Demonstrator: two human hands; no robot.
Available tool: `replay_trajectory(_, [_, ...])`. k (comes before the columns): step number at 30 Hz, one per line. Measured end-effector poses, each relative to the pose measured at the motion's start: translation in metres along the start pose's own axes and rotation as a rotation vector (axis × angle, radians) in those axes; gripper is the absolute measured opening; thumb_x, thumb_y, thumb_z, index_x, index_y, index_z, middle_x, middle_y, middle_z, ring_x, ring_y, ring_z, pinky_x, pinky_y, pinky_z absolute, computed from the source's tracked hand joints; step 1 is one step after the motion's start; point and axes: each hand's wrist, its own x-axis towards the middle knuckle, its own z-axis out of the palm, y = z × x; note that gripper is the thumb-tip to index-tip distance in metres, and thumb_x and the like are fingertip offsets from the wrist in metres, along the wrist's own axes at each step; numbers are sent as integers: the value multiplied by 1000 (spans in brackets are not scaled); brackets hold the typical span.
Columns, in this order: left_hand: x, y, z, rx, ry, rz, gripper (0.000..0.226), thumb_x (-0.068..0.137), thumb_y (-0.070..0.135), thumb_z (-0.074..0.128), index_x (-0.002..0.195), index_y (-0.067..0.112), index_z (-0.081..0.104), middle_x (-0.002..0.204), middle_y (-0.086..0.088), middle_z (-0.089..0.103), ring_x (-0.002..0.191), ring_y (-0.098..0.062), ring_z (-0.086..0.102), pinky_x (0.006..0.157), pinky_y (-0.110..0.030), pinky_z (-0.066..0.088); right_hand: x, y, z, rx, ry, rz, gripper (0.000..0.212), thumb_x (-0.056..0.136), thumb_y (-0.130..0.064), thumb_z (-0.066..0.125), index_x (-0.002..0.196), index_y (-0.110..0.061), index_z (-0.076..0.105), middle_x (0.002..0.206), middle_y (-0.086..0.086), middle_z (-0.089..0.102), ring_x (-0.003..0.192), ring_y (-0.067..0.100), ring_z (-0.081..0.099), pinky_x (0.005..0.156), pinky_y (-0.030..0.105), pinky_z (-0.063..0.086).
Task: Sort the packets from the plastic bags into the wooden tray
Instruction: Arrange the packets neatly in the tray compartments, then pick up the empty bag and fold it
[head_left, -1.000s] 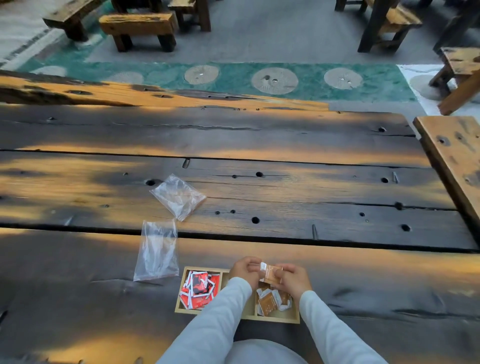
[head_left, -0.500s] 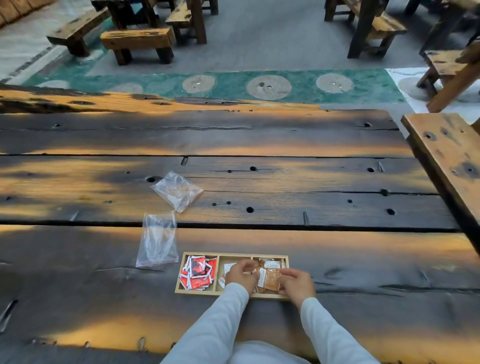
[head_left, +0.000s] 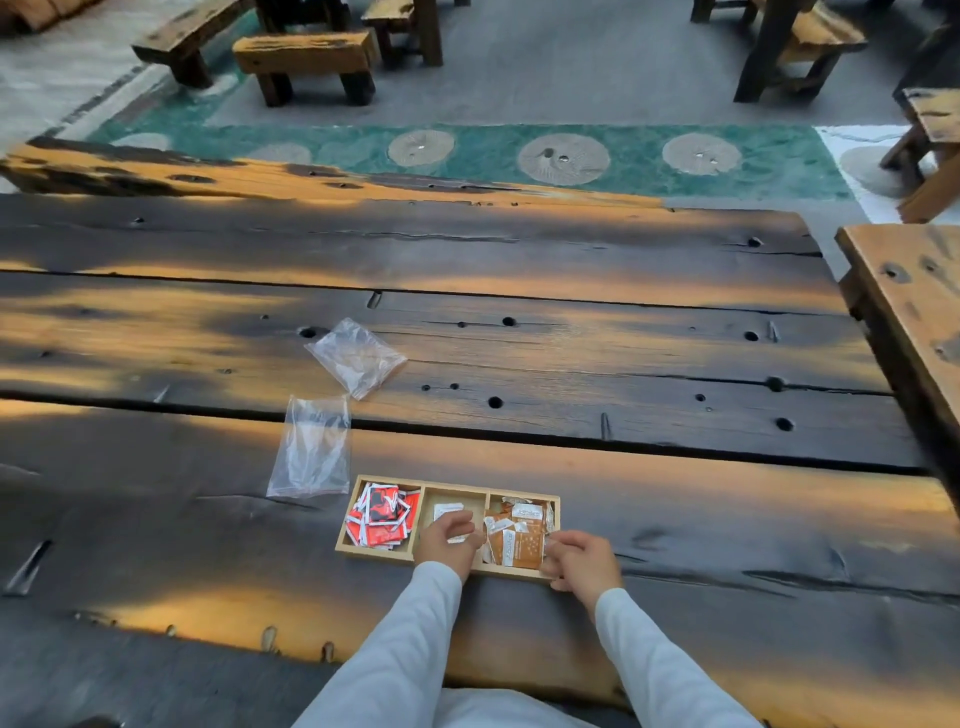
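A three-part wooden tray (head_left: 375, 554) lies near the table's front edge. Red packets (head_left: 382, 514) fill its left compartment. One white packet (head_left: 448, 511) lies in the middle compartment, and brown packets (head_left: 519, 538) are piled in the right one. My left hand (head_left: 449, 543) hovers over the near half of the middle compartment with its fingers loosely curled and nothing visibly held. My right hand (head_left: 582, 564) sits at the tray's near right corner, its loosely curled fingertips touching the rim beside the brown pile. Two clear plastic bags look flat and empty, one (head_left: 311, 452) just left of the tray and one (head_left: 358, 356) farther back.
The dark plank table (head_left: 623, 364) stretches far and wide around the tray, with holes and gaps between boards. A second wooden table (head_left: 914, 312) butts in at the right. Benches (head_left: 306, 57) stand on the floor beyond.
Both hands held a brown packet above the tray, then lowered it into the right compartment. Now the hands have let go and moved apart. The view has tilted down slightly.
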Motion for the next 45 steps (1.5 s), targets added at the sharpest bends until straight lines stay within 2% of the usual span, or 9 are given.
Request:
replay_trajectory(3, [10, -12, -22, -76, 61, -25, 26, 80, 6, 72, 93, 28, 69, 92, 2, 74, 95, -30, 70, 94, -53, 55, 1, -7, 2, -153, -36, -36, 16, 96, -13, 60, 89, -23, 70, 84, 6, 78, 59, 18, 66, 48, 25, 47])
replay_trajectory(7, [12, -5, -70, -198, 207, -26, 25, 84, -7, 64, 103, 8, 70, 92, -10, 69, 94, -34, 65, 93, -48, 55, 5, -26, 16, -214, -96, -55, 16, 97, -20, 60, 86, -23, 71, 82, 4, 82, 65, 16, 65, 62, 29, 48])
replay_trajectory(14, [68, -22, -170, -94, 346, -108, 21, 80, 10, 76, 87, 28, 68, 99, -5, 73, 102, -31, 68, 99, -51, 53, 9, -55, 56, -266, -127, -136, 20, 100, -24, 57, 94, -21, 75, 58, -2, 75, 86, 20, 68, 91, 36, 51])
replay_trajectory(17, [86, -9, -205, -48, 393, -111, 21, 83, 11, 74, 102, 18, 70, 107, -7, 74, 105, -31, 67, 106, -43, 48, 7, -63, 76, -278, -103, -144, 24, 101, -23, 56, 90, -14, 76, 70, 2, 76, 81, 21, 69, 78, 33, 52])
replay_trajectory(29, [185, 9, -248, 220, 214, -167, 64, 79, 27, 76, 136, 20, 48, 132, -15, 55, 120, -40, 56, 100, -51, 50, 1, -103, 201, -449, -44, -174, 16, 96, -32, 65, 85, -27, 76, 69, -6, 78, 62, 12, 66, 74, 34, 57])
replay_trajectory(34, [202, 1, -253, 144, 155, -289, 56, 79, 18, 71, 128, 22, 46, 112, -12, 62, 105, -35, 60, 96, -41, 49, 7, -127, 241, -465, -78, -187, 15, 98, -25, 64, 93, -21, 77, 68, -4, 76, 66, 10, 67, 69, 25, 57])
replay_trajectory(39, [200, -13, -274, -164, 112, -242, 21, 81, -3, 67, 75, 17, 65, 83, -14, 70, 80, -31, 69, 84, -34, 58, 23, -146, 278, -420, -121, -155, 14, 100, -17, 60, 93, -18, 73, 81, 3, 73, 73, 18, 65, 70, 29, 56])
replay_trajectory(42, [190, -12, -290, -358, 91, -204, 26, 85, -16, 60, 76, 9, 65, 86, -20, 69, 62, -18, 65, 57, -23, 55, 30, -159, 299, -404, -194, -137, 10, 99, -24, 65, 101, -18, 73, 93, 5, 76, 80, 18, 69, 77, 32, 61])
replay_trajectory(45, [175, -3, -305, -479, 21, -157, 20, 86, -19, 55, 87, -1, 64, 74, -5, 76, 69, -21, 65, 58, -26, 55, 25, -179, 321, -316, -375, -15, 25, 98, -35, 66, 114, -16, 70, 95, 4, 71, 80, 15, 62, 64, 20, 55])
